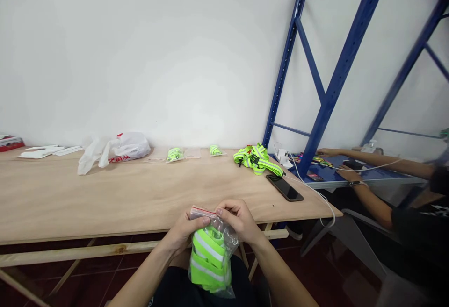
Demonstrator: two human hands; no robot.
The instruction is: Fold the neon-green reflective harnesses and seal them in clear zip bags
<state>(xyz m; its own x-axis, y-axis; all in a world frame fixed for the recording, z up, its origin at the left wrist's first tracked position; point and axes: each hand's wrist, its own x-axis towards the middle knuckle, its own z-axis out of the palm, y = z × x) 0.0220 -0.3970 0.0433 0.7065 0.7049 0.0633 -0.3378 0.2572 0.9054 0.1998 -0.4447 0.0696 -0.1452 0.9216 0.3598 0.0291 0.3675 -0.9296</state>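
A clear zip bag [228,239] hangs over my lap, in front of the table's near edge. Inside it lies a folded neon-green strap [208,260] with pale reflective stripes. My left hand [189,227] pinches the bag's top left part, thumb below the red seal line. My right hand [236,218] pinches the top right corner, with thumb and forefinger together at the red line. Both hands are close together at the bag's top. Whether the seal is closed cannot be made out.
On the wooden table [105,199] lie a phone [285,188], loose green straps [257,158], two bagged straps [174,154], [215,150], a white plastic bag [129,147] and white papers [42,151]. Blue shelving posts [326,96] and a person's arms [372,202] are at the right.
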